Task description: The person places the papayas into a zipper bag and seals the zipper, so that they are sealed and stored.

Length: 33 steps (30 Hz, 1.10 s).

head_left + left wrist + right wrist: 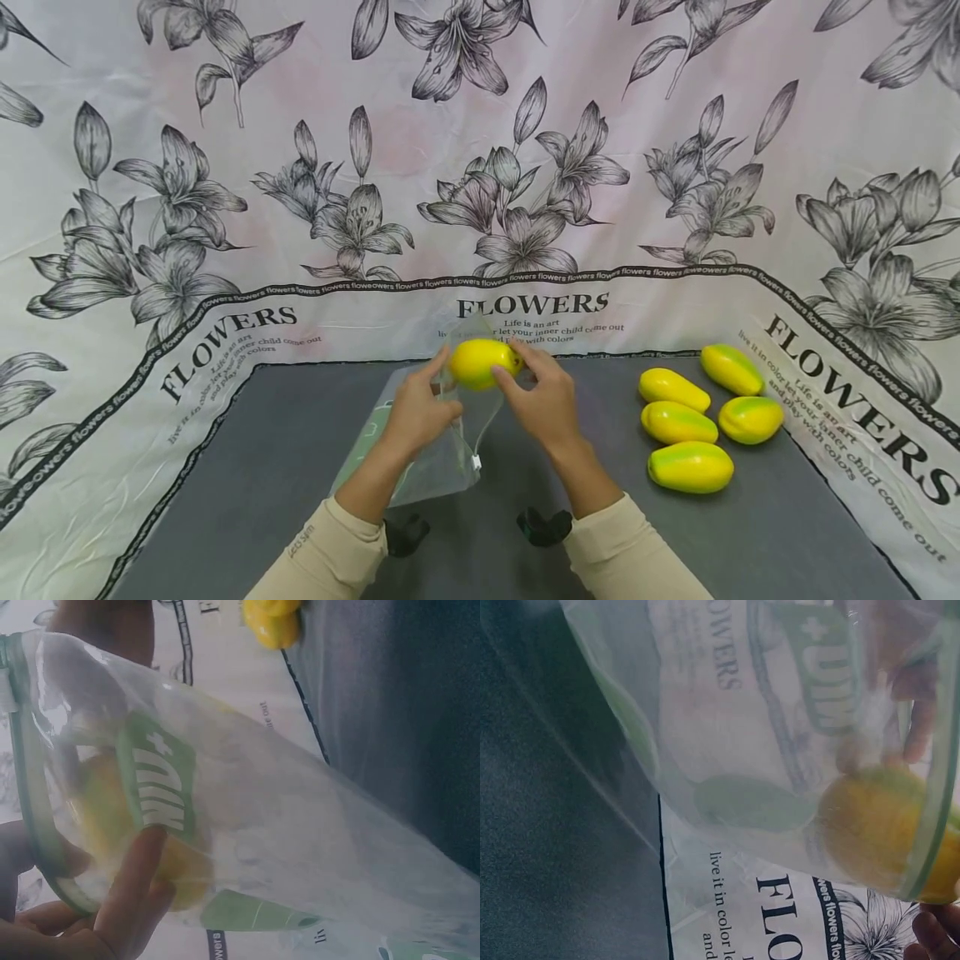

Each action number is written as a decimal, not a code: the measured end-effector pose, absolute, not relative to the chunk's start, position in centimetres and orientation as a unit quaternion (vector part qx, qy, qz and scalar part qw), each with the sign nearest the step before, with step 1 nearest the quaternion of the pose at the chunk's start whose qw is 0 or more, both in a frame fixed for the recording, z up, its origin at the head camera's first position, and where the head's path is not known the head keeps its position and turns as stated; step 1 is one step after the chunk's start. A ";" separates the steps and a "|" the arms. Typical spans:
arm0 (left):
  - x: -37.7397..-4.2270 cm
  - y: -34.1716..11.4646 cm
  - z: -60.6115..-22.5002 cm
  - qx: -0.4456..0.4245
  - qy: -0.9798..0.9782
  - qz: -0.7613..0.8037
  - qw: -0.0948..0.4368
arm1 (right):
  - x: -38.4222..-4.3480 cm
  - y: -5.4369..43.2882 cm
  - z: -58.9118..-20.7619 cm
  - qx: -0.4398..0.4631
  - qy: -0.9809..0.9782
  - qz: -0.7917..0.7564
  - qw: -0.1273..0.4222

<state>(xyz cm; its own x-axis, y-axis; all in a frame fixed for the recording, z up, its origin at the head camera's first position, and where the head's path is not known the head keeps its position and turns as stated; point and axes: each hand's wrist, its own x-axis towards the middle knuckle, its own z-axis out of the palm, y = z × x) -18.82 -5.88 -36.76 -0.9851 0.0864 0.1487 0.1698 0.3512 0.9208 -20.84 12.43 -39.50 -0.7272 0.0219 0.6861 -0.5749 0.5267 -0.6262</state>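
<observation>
A clear zip bag (442, 475) with green print and a white slider hangs tilted over the table. My left hand (420, 410) grips it near its open mouth, one finger lying along the outside in the left wrist view. My right hand (546, 398) holds a yellow-green, papaya-like fruit (476, 364) between thumb and fingers at the bag's mouth. Through the film in the left wrist view, the fruit (105, 799) shows behind the printed label. In the right wrist view, the green zip strip (930, 825) crosses in front of the fruit, which lies partly inside the bag.
Several similar yellow-green fruits (690, 467) lie grouped on the right of the grey table (247, 500). Behind the table hangs a white cloth (375, 321) printed with flowers and lettering. Dark wrist-camera pieces (546, 527) sit below both wrists.
</observation>
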 end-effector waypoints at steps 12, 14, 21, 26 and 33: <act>-18.8 -6.4 -36.4 -0.052 -0.800 -0.597 0.006 | -20.9 11.9 -39.9 0.169 -0.820 0.461 0.294; -19.0 -6.5 -36.3 -0.051 -0.800 -0.598 0.005 | -20.9 12.0 -40.0 0.169 -0.817 0.463 0.300; -19.7 -7.2 -35.5 -0.043 -0.795 -0.605 0.015 | -21.0 12.5 -39.9 0.164 -0.814 0.465 0.307; -19.9 -7.5 -35.0 -0.039 -0.796 -0.604 0.010 | -20.6 13.0 -39.9 0.153 -0.819 0.469 0.293; -19.8 -7.7 -34.8 -0.033 -0.792 -0.610 0.005 | -20.3 13.6 -40.3 0.145 -0.820 0.472 0.289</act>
<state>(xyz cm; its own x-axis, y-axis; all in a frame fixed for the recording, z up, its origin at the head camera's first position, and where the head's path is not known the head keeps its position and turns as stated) -19.84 -7.67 -34.79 -0.9978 0.0466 0.0477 0.0580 0.2539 0.9655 -20.34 13.63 -40.31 -0.7904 0.0351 0.6116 -0.5114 0.5119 -0.6902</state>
